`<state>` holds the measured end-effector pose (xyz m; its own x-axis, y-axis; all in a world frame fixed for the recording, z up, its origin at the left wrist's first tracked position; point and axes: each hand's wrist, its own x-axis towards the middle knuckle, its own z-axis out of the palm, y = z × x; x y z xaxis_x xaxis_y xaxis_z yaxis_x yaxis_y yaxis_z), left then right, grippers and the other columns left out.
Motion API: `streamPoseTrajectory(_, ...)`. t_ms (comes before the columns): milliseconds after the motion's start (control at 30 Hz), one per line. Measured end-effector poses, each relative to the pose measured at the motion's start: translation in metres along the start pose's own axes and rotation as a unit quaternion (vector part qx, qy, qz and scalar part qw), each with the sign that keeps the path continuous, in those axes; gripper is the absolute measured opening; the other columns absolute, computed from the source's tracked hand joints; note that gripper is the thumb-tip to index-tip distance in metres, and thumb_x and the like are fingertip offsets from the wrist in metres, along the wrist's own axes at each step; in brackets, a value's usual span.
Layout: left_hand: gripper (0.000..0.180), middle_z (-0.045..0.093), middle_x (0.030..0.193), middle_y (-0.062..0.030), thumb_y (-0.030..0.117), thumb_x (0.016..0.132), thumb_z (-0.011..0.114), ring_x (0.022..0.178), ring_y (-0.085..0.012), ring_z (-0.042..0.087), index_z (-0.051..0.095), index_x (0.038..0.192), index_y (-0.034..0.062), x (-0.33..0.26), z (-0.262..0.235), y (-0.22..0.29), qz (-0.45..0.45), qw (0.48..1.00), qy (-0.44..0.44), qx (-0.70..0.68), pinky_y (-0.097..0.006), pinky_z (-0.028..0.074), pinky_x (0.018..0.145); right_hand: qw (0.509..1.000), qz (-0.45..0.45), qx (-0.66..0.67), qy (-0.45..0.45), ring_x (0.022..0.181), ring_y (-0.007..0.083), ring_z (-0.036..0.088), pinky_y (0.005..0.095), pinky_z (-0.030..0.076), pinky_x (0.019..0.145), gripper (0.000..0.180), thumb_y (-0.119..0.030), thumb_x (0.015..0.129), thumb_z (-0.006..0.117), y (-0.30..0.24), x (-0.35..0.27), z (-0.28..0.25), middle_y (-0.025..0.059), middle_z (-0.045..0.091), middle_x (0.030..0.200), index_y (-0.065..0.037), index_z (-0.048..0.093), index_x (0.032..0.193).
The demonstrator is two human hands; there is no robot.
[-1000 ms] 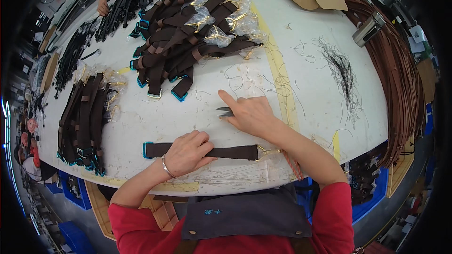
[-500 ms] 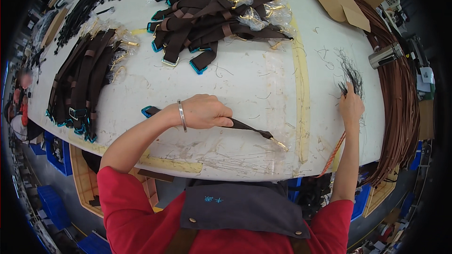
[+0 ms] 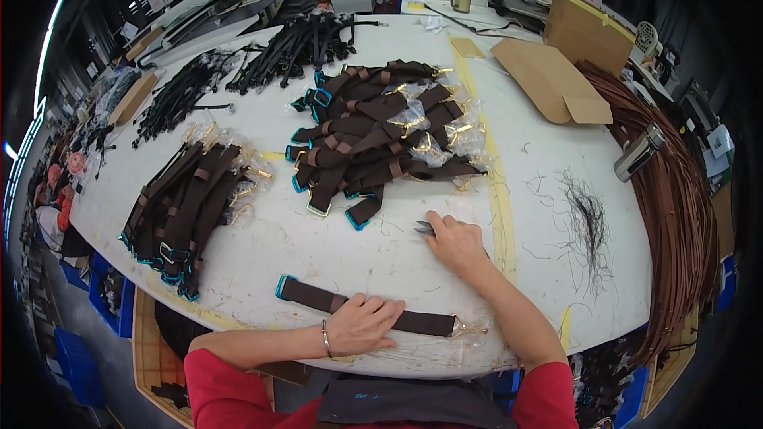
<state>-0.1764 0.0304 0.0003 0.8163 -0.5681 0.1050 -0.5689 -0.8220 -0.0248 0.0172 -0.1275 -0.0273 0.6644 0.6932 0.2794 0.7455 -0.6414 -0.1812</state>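
A dark brown webbing strap (image 3: 425,323) lies flat near the table's front edge. Its left end carries a blue-edged buckle (image 3: 283,286), its right end a gold clasp (image 3: 469,329) with clear plastic about it. My left hand (image 3: 364,326) grips the strap's middle, fingers over the top and thumb on the near side. Farther out and to the right, my right hand (image 3: 457,248) is closed around small thread snips (image 3: 425,228), whose blades point left; their handles are hidden in the palm. Just beyond is a heap of similar straps (image 3: 373,143).
More brown straps (image 3: 195,199) lie in a bundle at left, with black straps (image 3: 298,44) behind. Loose black threads (image 3: 586,226) are piled at right. A metal flask (image 3: 638,152) rests by long brown strips (image 3: 675,222). Cardboard (image 3: 548,83) lies at the back right.
The strap has been laid flat, with my left hand now over its middle. My right hand has come left from the thread pile with the snips. The view has tilted up.
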Motion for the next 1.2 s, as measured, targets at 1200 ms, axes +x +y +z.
streamPoseTrajectory(1200, 0.037, 0.051, 0.071, -0.0024, 0.008, 0.067, 0.058, 0.061, -0.0147, 0.053, 0.056, 0.104, 0.0001, 0.064, -0.026, -0.094, -0.049, 0.978, 0.180, 0.096, -0.030, 0.042, 0.053, 0.796, 0.124, 0.585, -0.094, 0.050, 0.0098, 0.049, 0.0235, 0.037, 0.046, 0.012, -0.009, 0.073, 0.063, 0.002, 0.000, -0.055, 0.0004, 0.052, 0.062, -0.002, 0.054, 0.078)
